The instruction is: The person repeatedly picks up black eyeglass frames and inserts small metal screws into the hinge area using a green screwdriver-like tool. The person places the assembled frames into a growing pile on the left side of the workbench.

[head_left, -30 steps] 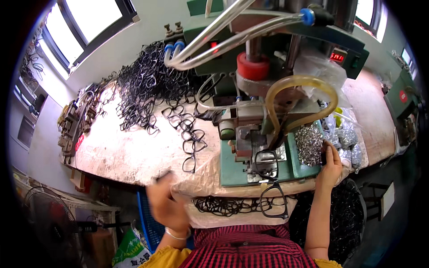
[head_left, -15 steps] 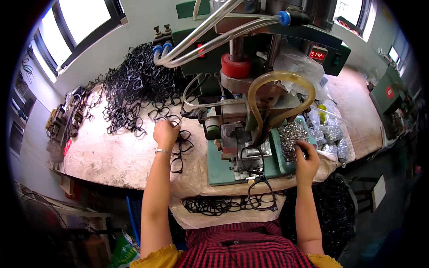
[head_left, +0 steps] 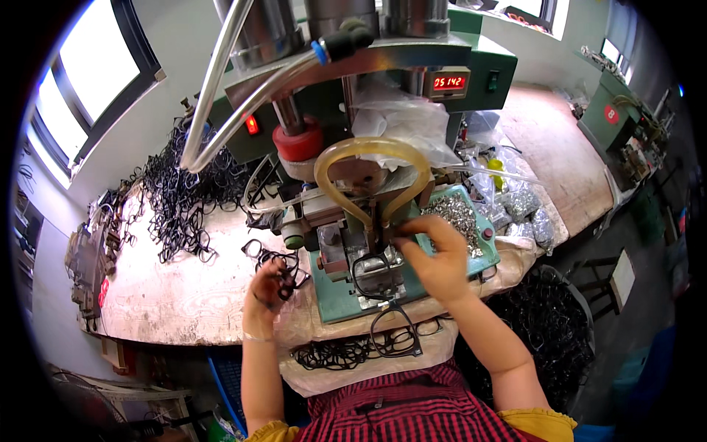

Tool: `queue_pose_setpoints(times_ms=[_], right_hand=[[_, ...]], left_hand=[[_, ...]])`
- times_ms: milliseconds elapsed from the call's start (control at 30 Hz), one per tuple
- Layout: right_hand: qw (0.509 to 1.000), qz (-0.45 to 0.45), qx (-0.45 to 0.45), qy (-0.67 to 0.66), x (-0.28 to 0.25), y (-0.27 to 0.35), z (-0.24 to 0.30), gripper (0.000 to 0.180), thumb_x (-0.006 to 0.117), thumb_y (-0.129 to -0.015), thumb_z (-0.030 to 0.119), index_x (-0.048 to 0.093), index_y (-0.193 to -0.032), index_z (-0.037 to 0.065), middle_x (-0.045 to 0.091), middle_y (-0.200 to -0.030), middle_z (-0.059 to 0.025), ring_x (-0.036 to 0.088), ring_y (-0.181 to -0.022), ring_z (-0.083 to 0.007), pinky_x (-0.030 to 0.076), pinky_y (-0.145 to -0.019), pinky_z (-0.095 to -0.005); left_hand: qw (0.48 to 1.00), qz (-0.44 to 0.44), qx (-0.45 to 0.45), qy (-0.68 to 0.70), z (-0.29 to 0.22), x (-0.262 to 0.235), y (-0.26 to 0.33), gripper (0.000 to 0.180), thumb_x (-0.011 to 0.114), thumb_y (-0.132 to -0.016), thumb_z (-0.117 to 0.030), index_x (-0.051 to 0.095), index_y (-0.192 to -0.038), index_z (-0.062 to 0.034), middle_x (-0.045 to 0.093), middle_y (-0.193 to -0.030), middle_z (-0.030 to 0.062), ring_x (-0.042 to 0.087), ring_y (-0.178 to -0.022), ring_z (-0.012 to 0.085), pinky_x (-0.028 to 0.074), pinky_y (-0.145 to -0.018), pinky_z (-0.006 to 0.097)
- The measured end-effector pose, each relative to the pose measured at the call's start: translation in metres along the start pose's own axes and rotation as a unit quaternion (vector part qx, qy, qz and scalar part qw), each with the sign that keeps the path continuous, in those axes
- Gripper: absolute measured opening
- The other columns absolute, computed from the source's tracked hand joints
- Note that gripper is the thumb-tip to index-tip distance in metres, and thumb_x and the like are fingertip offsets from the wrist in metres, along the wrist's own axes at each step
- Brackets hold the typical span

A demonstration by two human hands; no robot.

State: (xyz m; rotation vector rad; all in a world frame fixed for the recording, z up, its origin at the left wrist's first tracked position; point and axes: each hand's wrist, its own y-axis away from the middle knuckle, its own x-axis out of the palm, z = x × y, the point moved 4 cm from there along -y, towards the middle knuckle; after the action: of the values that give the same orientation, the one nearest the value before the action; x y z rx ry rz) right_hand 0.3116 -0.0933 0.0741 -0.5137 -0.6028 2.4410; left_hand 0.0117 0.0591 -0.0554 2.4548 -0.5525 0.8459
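Note:
My left hand (head_left: 262,298) is closed around a black eyeglass frame (head_left: 286,289), over the near side of the bench and left of a green press. My right hand (head_left: 440,259) reaches in at the press's working point, thumb and fingertips pinched together; whatever they hold is hidden or too small to name. Just below those fingertips another black eyeglass frame (head_left: 398,312) sits in the metal fixture (head_left: 383,281), one rim hanging over the bench edge. A yellowish bent hose (head_left: 372,147) arches above the fixture.
Small metal parts fill a green tray (head_left: 482,258) right of the fixture. Bagged parts (head_left: 521,206) lie beyond it. A heap of black frames (head_left: 184,191) covers the back left, and more frames (head_left: 335,353) lie in my lap. A large bin (head_left: 545,324) of black pieces stands at right.
My right hand has left the tray of metal parts and moved left to the fixture. My left hand has drawn nearer with a frame from the bench. The whole view has shifted.

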Motion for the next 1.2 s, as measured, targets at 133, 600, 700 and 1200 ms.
queue_pose_setpoints(times_ms=[133, 600, 700, 1200], right_hand=[[0.981, -0.045, 0.086, -0.167, 0.022, 0.005, -0.009, 0.036, 0.070, -0.081, -0.001, 0.057, -0.115, -0.002, 0.065, -0.093, -0.0056, 0.062, -0.090, -0.0130, 0.048, -0.084, -0.0271], [0.983, 0.047, 0.104, -0.146, 0.009, 0.011, 0.021, 0.042, 0.068, -0.083, 0.002, 0.058, -0.124, 0.001, 0.067, -0.112, -0.0123, 0.062, -0.111, -0.0204, 0.045, -0.098, -0.0330], [0.976, 0.007, 0.001, 0.217, -0.026, 0.001, -0.028, 0.025, 0.072, -0.078, 0.011, 0.071, -0.102, 0.007, 0.066, -0.117, -0.0172, 0.056, -0.121, -0.0363, 0.041, -0.106, -0.0447], [0.972, -0.133, 0.013, 0.194, -0.072, 0.034, -0.103, 0.013, 0.066, -0.081, 0.006, 0.065, -0.092, 0.001, 0.066, -0.106, -0.0167, 0.060, -0.110, -0.0331, 0.045, -0.099, -0.0419]], left_hand=[[0.988, -0.009, 0.152, 0.020, 0.011, 0.029, 0.039, 0.007, 0.058, -0.097, -0.012, 0.056, -0.103, -0.0087, 0.063, -0.090, 0.0038, 0.066, -0.086, 0.0177, 0.058, -0.070, 0.030], [0.628, 0.195, 0.584, -0.476, -0.029, 0.203, 0.122, 0.014, 0.077, -0.076, -0.007, 0.074, -0.088, -0.0123, 0.075, -0.098, 0.0079, 0.062, -0.082, 0.0229, 0.056, -0.082, 0.043], [0.547, 0.259, 0.585, -0.540, -0.005, 0.209, 0.096, 0.027, 0.074, -0.071, -0.012, 0.076, -0.098, -0.0131, 0.073, -0.107, 0.0029, 0.057, -0.081, 0.0239, 0.053, -0.088, 0.044], [0.545, 0.114, 0.579, -0.596, 0.020, 0.181, 0.131, 0.033, 0.078, -0.072, -0.015, 0.072, -0.104, -0.0135, 0.071, -0.115, 0.0070, 0.063, -0.094, 0.0252, 0.049, -0.097, 0.045]])
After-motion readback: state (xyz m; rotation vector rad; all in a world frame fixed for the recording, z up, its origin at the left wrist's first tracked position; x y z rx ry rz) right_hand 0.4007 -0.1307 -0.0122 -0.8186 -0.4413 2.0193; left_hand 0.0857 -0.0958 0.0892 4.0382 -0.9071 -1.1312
